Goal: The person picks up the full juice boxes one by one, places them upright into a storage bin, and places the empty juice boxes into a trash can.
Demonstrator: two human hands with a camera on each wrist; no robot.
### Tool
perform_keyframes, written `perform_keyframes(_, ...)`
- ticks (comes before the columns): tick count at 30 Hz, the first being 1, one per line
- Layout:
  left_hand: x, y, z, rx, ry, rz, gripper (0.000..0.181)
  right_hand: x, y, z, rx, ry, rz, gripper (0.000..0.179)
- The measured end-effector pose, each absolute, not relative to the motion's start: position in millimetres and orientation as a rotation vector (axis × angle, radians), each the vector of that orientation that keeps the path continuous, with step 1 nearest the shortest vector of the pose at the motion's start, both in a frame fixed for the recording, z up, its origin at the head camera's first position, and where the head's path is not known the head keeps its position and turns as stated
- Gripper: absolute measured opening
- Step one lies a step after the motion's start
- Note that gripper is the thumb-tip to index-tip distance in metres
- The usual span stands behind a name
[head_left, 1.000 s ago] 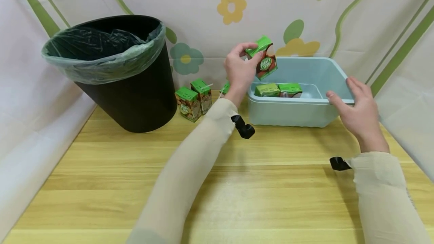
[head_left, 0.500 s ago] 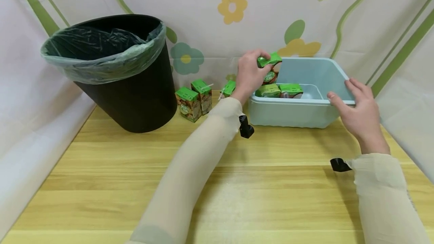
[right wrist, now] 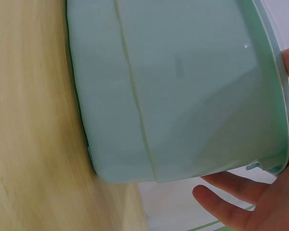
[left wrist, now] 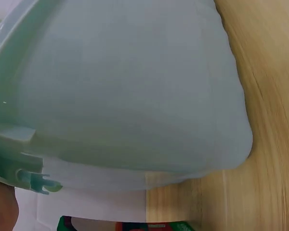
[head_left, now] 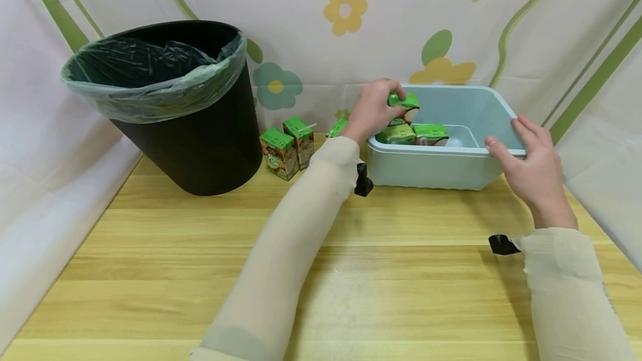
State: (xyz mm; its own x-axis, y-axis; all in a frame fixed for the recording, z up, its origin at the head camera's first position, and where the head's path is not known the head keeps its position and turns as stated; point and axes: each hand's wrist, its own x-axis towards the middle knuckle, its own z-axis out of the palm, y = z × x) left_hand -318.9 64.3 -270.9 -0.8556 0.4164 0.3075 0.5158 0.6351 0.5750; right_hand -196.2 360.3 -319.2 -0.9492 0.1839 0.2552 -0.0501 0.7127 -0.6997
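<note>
My left hand (head_left: 373,107) pinches a small green-and-brown drink carton (head_left: 410,106) from above, at the left end of a pale blue plastic tub (head_left: 426,169). Its lower part is hidden behind the fingers and another carton. Two more cartons, one light green (head_left: 398,134) and one darker (head_left: 431,133), lie side by side in the tub. At the tub's front right corner, my right hand (head_left: 534,169) grips the rim, thumb on the front edge and fingers along the right side. The right wrist view shows those fingers (right wrist: 233,187) spread against the outer wall.
A black trash bin (head_left: 200,155) lined with a translucent bag stands at the left. Beside it are two upright cartons (head_left: 279,155), one with a straw. Another carton (head_left: 337,127) is partly hidden behind my left wrist. A flowered cloth (head_left: 301,15) hangs behind the wooden table (head_left: 401,294).
My left hand has moved right and down, lowering the carton from above the tub's rim into its left end. The right hand stays on the rim.
</note>
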Motion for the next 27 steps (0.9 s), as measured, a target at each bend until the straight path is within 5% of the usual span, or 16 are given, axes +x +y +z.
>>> perform_keyframes(19,-325,73,-257,-0.887,-3.06,-0.59,0.046,-197,361,-320,-0.085,-2.629,1.03,0.079)
perform_keyframes(27,-324,72,-260,-0.832,-3.016,-0.664,0.039,-196,361,-321,-0.08,-2.623,1.026,0.079)
